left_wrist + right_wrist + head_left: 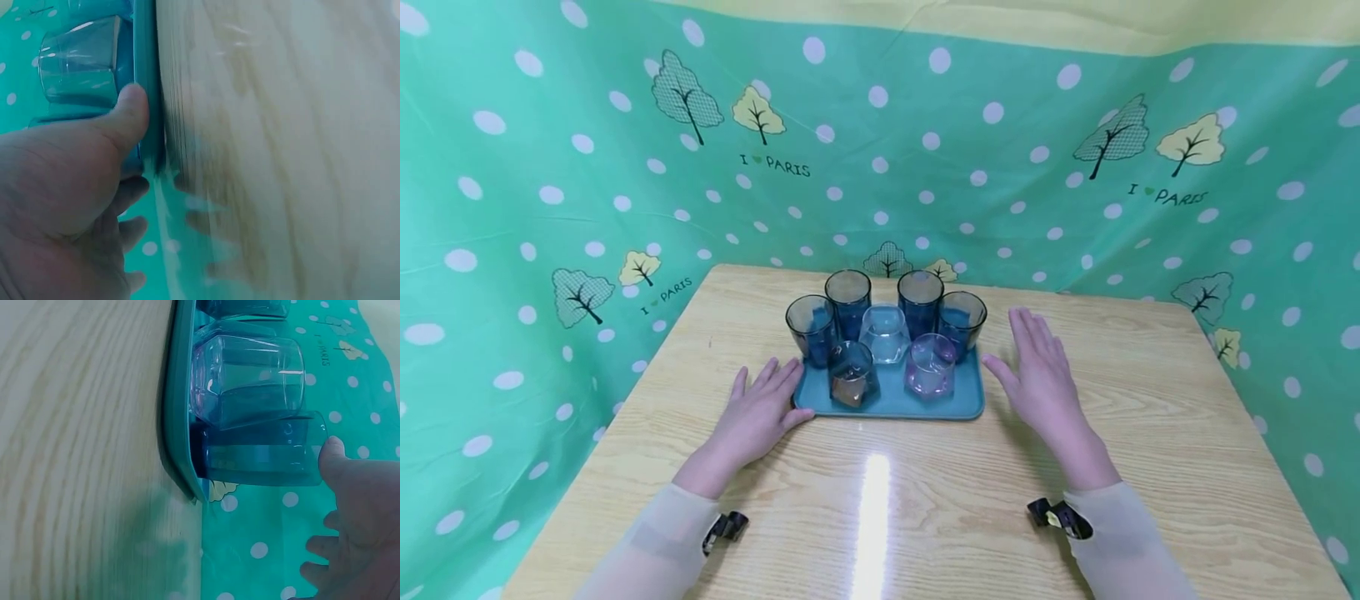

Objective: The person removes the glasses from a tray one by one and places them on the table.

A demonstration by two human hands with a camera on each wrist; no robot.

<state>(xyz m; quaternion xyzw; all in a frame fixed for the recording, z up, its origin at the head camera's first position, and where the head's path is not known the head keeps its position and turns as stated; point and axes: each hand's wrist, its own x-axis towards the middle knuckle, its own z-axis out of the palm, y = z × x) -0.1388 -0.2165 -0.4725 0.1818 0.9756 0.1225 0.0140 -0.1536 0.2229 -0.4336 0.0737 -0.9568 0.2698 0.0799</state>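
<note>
A blue rectangular tray holds several tall blue-grey glasses and three shorter faceted ones: a colourless glass, a purple-tinted glass and a greyish glass with a brownish base. My left hand lies at the tray's front left corner. Its fingers extend along the left side, and in the left wrist view the thumb rests on the rim. To the right of the tray, my right hand hovers with fingers extended and nothing held. Its thumb overlaps a tall glass's rim in the right wrist view.
The tray stands on a light wooden table, toward its far edge. A green polka-dotted cloth with tree prints hangs behind and at both sides. Small dark cameras sit on both wrists. A bright light streak reflects off the tabletop.
</note>
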